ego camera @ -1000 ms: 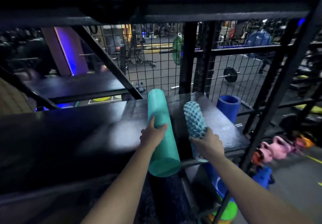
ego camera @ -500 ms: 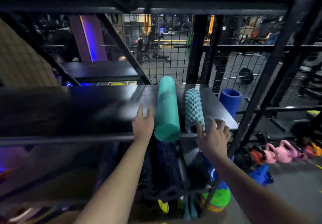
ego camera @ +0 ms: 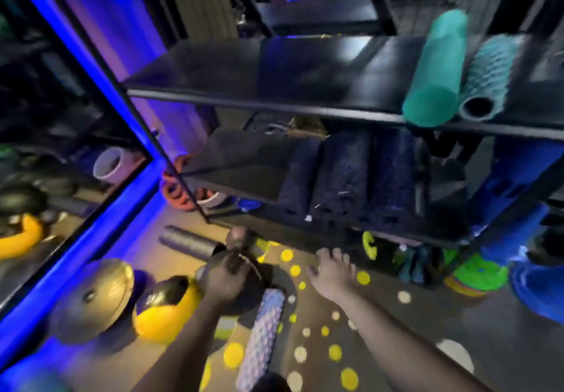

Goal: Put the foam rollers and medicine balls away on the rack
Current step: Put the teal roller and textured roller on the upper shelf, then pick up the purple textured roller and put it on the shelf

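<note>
- Head view, rack: the teal foam roller [ego camera: 436, 65] and the knobbly blue roller [ego camera: 485, 77] lie touching side by side on the upper shelf [ego camera: 274, 71] at 2 o'clock. I count those two as stowed. Dark rollers [ego camera: 341, 178] fill the lower shelf [ego camera: 244, 178] near centre.
- Head view, floor: a knobbly pale roller [ego camera: 262, 330] lies at 6 o'clock and a dark grey roller [ego camera: 189, 243] at 8 o'clock. A dark medicine ball [ego camera: 100, 297] and a yellow-and-black ball [ego camera: 164, 303] sit close together further toward 8 o'clock.
- My left hand [ego camera: 225, 278] is down over a dark round thing [ego camera: 253, 285] just beside the pale roller's top end. The fingers look curled, but with the blur I cannot tell whether they grip.
- My right hand [ego camera: 332, 272] hangs just right of centre with fingers spread, holding nothing.
- I judge the step to be reaching down for the next floor item. Next I need a firm hold on one, then a lift to free shelf space at 12 o'clock.
</note>
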Motion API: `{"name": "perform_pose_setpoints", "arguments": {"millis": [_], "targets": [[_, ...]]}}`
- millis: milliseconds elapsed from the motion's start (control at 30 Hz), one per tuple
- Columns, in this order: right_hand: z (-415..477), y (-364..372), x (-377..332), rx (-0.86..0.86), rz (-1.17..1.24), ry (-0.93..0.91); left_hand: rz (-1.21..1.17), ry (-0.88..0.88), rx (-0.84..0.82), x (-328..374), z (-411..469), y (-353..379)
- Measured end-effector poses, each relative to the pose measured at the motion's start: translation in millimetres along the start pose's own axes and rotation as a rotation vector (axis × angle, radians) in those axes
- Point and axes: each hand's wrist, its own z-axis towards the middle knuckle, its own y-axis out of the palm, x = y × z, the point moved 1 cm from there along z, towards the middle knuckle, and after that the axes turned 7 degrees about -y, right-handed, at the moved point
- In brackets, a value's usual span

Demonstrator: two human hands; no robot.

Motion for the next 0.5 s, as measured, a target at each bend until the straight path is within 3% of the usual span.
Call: {"name": "perform_pose_setpoints", "arguments": {"millis": [133,367,500], "targets": [[-30,73,-14,-0.275,0.010,-0.012,0.005,-0.252,-0.057,-108,15,-21],[-21,166,-41,-0.389,-0.023,0.121,-0.120,-0.307,-0.165,-185,37,-17],[11,237,-84,-0.401,0.168,0.258,-0.183,-0.368,-0.252,-219,77,-16]]}}
